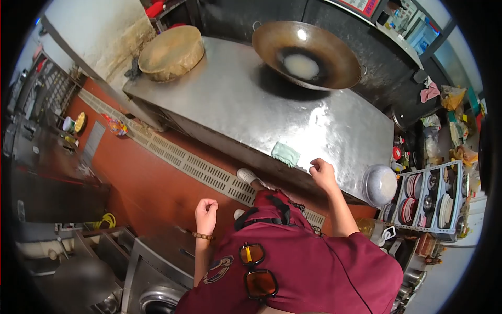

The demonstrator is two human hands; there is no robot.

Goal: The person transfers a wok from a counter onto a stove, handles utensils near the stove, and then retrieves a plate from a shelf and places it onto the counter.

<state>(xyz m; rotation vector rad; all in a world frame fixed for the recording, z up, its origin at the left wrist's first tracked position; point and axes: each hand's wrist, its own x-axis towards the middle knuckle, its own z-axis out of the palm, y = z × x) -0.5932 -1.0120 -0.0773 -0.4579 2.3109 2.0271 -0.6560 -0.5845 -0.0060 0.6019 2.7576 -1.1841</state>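
My left hand (206, 211) hangs over the red floor beside my body, its fingers loosely curled with nothing visible in them. A brown bead bracelet (203, 236) circles that wrist. My right hand (323, 172), also curled and holding nothing that I can see, is at the front edge of the steel counter (230, 99). Just left of it, a folded pale green cloth (285, 154) lies at the counter's edge, apart from my fingers. A large wok (334, 63) with whitish liquid in its bottom stands at the back of the counter.
A thick round chopping block (172, 52) stands at the counter's left end. An upturned metal bowl (380, 185) is at the right end, near a rack (431, 227) of plates. A slotted floor drain (193, 170) runs along the counter. Sinks (104, 246) stand at lower left.
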